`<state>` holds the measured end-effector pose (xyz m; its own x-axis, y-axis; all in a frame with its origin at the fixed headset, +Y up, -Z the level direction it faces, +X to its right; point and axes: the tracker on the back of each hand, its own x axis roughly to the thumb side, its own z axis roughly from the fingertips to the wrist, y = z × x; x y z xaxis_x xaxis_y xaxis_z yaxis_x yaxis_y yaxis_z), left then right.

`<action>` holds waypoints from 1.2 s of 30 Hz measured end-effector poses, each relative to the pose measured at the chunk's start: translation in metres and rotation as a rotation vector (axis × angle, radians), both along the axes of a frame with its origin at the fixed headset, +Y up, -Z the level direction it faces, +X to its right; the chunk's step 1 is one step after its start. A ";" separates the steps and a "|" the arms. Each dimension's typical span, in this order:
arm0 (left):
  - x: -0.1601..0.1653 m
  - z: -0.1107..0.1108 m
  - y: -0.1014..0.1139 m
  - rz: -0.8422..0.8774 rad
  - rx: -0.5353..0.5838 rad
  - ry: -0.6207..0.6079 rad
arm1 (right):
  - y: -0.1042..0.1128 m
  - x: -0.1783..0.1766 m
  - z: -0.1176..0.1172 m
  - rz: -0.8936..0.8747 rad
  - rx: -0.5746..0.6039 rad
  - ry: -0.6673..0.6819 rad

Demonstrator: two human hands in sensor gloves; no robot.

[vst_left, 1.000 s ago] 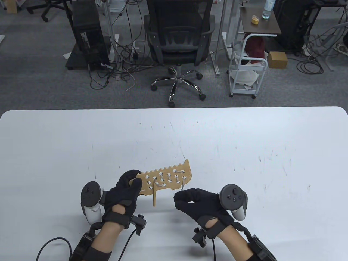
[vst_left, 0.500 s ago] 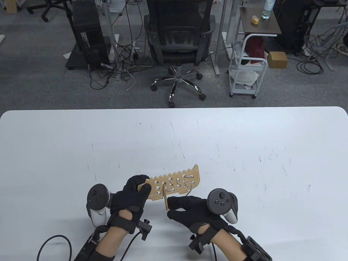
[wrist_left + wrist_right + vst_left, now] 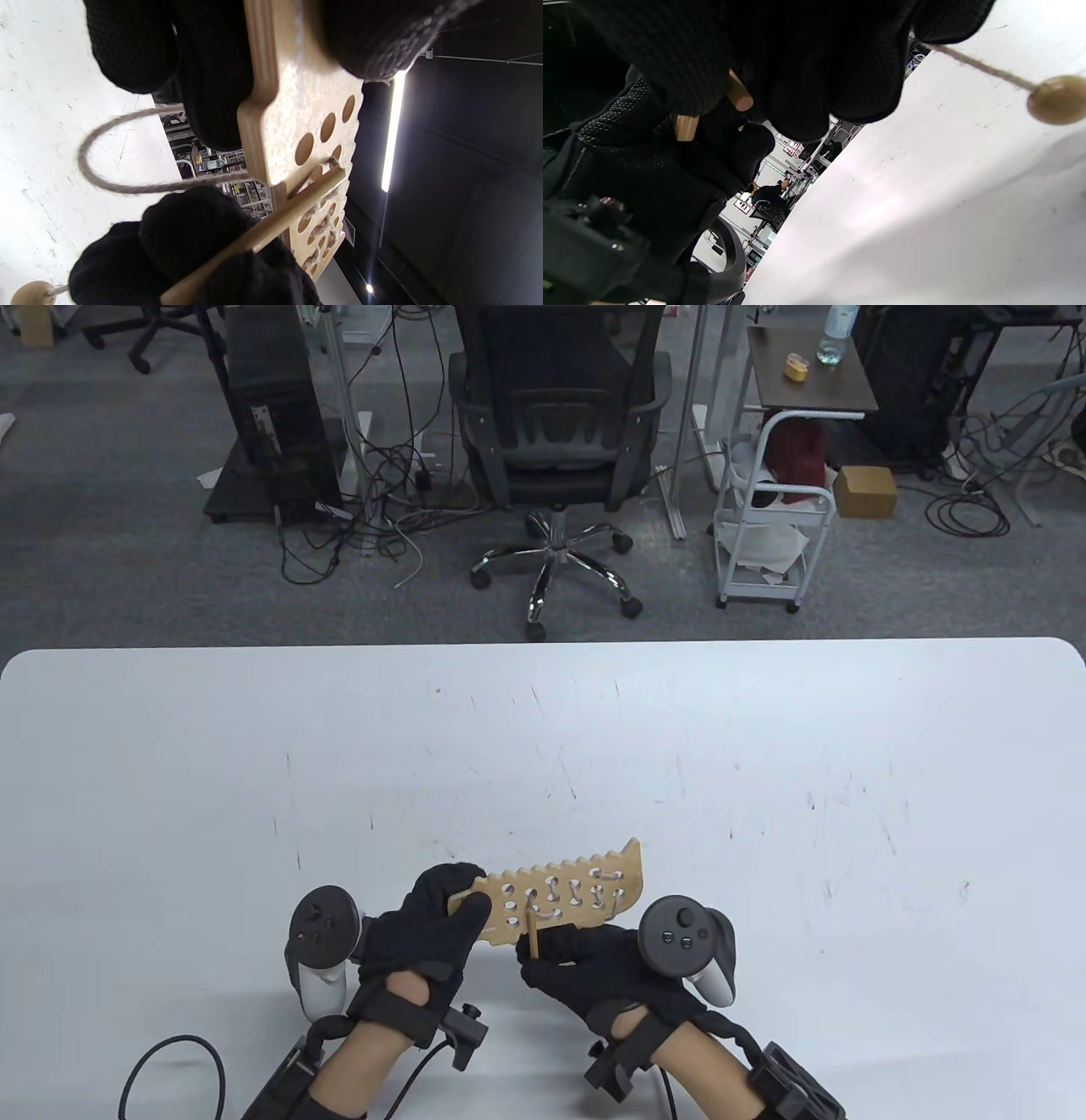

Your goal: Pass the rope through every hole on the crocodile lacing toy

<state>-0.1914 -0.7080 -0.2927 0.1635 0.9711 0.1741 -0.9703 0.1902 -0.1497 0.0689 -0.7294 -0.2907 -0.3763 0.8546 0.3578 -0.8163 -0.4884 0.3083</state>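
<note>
Table view, lower centre of the frame: I am logging the crocodile lacing toy (image 3: 556,897), a flat wooden board with a toothed upper edge and rows of round holes, held clear above the table (image 3: 543,746) between both hands. I am judging it light and rigid, with smooth edges that could slip in knit gloves; the plain end without holes is reading as the sound place to hold it, and that is where the left hand (image 3: 428,929) is gripping it, fingers behind and thumb curled over the front face.

Rope (image 3: 127,182): thin twisted twine, soft and limp, already laced through the holes toward the right end of the board; the holes nearest the left hand are showing empty in the left wrist view. A loose loop is hanging under the board at left of that view, and the far end is carrying a wooden bead (image 3: 1058,99), dangling at upper right of the right wrist view.

Wooden needle (image 3: 534,935): a stiff dowel tied to the working end, its tip sitting at a hole near the board's middle. I am taking it as the only sensible handle, since the twine alone would buckle. The right hand (image 3: 594,963) is pinching its lower part, fingers curled tight around it.

Beyond the table's far edge, upper half of the table view: an office chair (image 3: 556,441) and a white trolley (image 3: 772,517) are standing on the carpet.
</note>
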 end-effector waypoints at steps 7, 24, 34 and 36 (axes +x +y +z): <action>-0.004 -0.001 0.001 0.006 -0.003 0.016 | 0.001 0.002 -0.001 -0.006 0.000 -0.008; -0.025 -0.016 -0.006 -0.005 -0.066 0.072 | 0.008 0.009 -0.003 -0.062 0.007 -0.032; -0.035 -0.022 -0.011 -0.013 -0.084 0.116 | 0.016 0.019 -0.005 -0.121 0.022 -0.067; -0.038 -0.024 -0.012 -0.012 -0.090 0.126 | 0.018 0.021 -0.006 -0.134 0.027 -0.077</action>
